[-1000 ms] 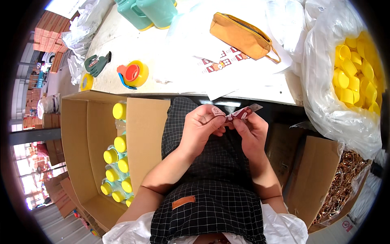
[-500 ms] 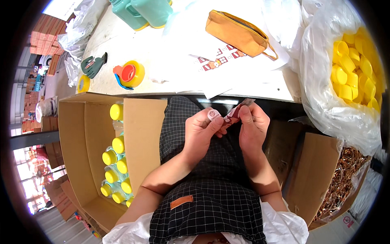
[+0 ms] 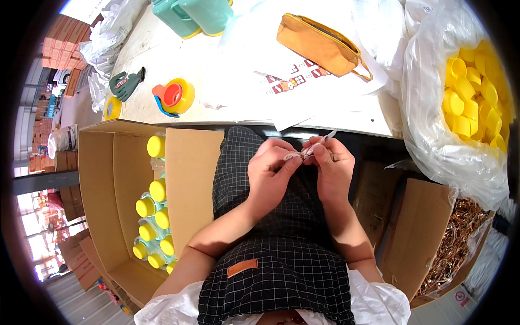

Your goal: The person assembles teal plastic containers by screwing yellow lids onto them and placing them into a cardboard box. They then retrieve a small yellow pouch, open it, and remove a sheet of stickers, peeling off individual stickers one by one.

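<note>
Above my lap, in front of the table edge, my left hand (image 3: 272, 172) and my right hand (image 3: 332, 167) meet in a pinch. Between their fingertips is a small printed wrapper (image 3: 310, 151), whitish with dark red. One thin end sticks up past the right fingers. Fingers cover most of it, and whether anything is inside cannot be seen. Just beyond, sheets with dark red printed strips (image 3: 290, 84) lie on the white table (image 3: 238, 108). An orange zip pouch (image 3: 318, 46) rests partly on those sheets.
Left of my lap stands an open carton (image 3: 190, 173) of clear bottles with yellow caps (image 3: 157, 190). A yellow tape roll (image 3: 179, 96), dark green glove (image 3: 126, 85) and teal jugs (image 3: 203, 13) are on the table. To the right are a bag of yellow cups (image 3: 463, 103) and a box of copper-coloured pieces (image 3: 457, 238).
My hands have drawn closer together. The wrapper, stretched out flat between them before, is now bunched or folded at the fingertips and shows less of its print.
</note>
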Action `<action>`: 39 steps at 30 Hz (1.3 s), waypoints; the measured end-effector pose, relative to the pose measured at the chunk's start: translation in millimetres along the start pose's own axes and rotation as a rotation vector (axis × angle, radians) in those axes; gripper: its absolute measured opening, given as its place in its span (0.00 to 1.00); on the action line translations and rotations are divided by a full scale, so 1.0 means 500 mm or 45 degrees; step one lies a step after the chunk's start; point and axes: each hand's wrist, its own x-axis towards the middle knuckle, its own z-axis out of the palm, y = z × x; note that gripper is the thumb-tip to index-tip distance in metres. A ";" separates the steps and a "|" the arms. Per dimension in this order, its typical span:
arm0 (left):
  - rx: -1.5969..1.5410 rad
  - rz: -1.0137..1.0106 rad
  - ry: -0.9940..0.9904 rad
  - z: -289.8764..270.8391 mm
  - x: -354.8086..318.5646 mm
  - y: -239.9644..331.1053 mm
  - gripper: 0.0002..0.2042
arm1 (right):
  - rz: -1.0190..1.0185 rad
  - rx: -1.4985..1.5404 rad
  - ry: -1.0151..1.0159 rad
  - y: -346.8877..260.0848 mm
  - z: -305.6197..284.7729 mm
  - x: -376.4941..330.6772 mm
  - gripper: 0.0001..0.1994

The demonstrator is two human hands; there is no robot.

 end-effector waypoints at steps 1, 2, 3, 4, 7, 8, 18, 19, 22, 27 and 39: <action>0.236 0.225 0.027 0.000 0.005 0.000 0.04 | -0.011 0.004 0.008 0.000 0.001 -0.002 0.10; 0.340 0.305 0.018 -0.002 0.013 0.003 0.08 | -0.022 0.009 0.016 0.000 0.001 -0.003 0.10; 0.264 0.189 0.021 -0.003 0.012 0.004 0.08 | -0.031 0.016 0.019 0.000 0.003 -0.005 0.10; 0.188 0.074 0.023 -0.003 0.011 0.005 0.08 | -0.035 0.041 0.041 0.001 0.009 -0.008 0.10; 0.044 -0.034 0.044 -0.004 0.006 -0.003 0.08 | -0.036 0.092 0.060 0.005 0.021 -0.014 0.10; 0.011 -0.031 0.053 -0.003 0.005 -0.006 0.09 | -0.026 0.093 0.038 0.009 0.015 -0.014 0.11; -0.585 -0.557 -0.195 -0.032 0.010 -0.032 0.04 | -0.107 -0.128 -0.216 0.002 -0.014 0.000 0.10; -0.719 -0.709 -0.215 -0.033 0.009 -0.034 0.05 | -0.070 -0.056 -0.223 0.003 -0.011 0.000 0.10; -0.924 -1.021 -0.323 -0.035 0.009 -0.034 0.06 | 0.052 -0.047 -0.285 -0.007 0.000 0.011 0.09; -1.276 -1.028 -0.524 -0.036 0.011 -0.074 0.06 | 0.042 -0.100 -0.358 0.004 -0.039 0.031 0.09; 0.511 0.149 -0.188 -0.294 0.202 0.008 0.13 | 0.091 -0.343 -0.222 0.051 0.100 0.165 0.15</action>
